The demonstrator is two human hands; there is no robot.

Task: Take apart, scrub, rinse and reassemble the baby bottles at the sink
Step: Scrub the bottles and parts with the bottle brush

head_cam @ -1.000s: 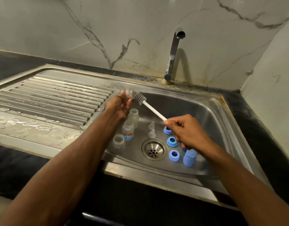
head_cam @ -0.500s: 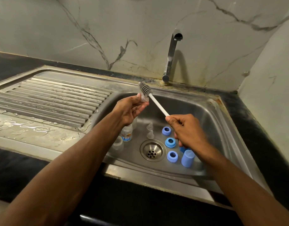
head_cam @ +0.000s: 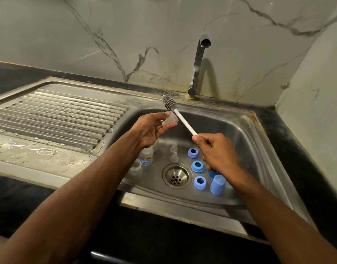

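Left hand fingers pinching clear teat, held above sink. Right hand fingers gripping white handle of bottle brush. Brush long axis running up-left from right fingers; grey bristle head lying just beyond teat, apparently outside it. Likely next: aligning bristles with teat opening. Below hands: two more teats, bottles, blue collars, blue cap, drain. Tap behind, no water visibly running.

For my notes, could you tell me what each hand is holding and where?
The left hand pinches a clear teat by its rim; the right hand grips the brush at its handle's lower end.
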